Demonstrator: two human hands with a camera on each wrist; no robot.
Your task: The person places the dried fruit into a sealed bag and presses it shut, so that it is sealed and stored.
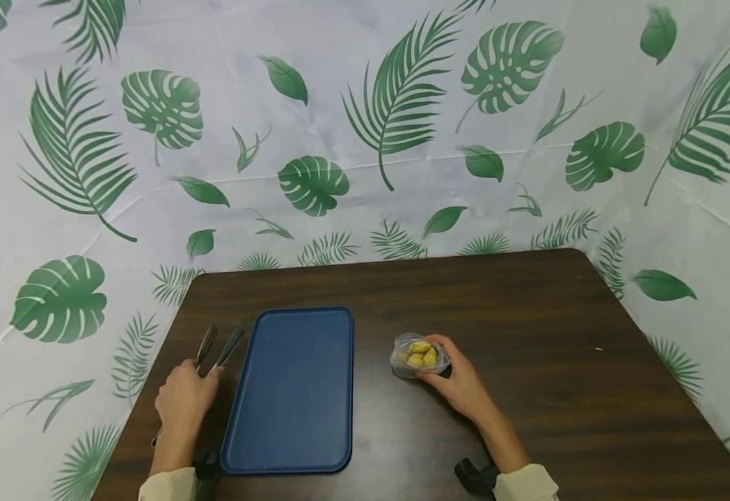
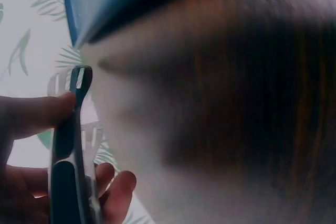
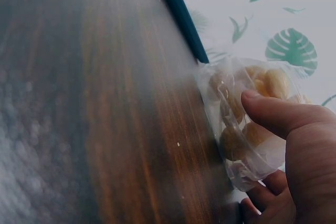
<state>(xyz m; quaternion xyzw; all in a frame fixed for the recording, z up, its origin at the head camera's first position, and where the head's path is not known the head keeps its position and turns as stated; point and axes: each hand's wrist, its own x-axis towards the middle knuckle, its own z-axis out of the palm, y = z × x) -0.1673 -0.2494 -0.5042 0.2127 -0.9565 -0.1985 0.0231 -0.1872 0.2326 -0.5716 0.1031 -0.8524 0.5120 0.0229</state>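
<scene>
Near the table's left side, my left hand [image 1: 183, 398] grips a pair of metal tongs [image 1: 227, 349]. The tongs' two arms spread apart and point away from me; the left wrist view shows thumb and fingers around their dark teal and silver handle [image 2: 64, 187]. My right hand [image 1: 463, 390] holds a clear plastic bag [image 1: 400, 362] on the table, thumb on the near side. Several yellow, roundish pieces of food [image 1: 430, 357] sit in the bag, whose mouth faces up. In the right wrist view the thumb presses the bag [image 3: 244, 174] from outside.
A blue rectangular tray [image 1: 296, 390] lies between my hands, just right of the tongs. Beneath everything is a dark wooden table [image 1: 527, 306]. A white cloth with green leaf prints [image 1: 339, 139] hangs behind the table and along its sides.
</scene>
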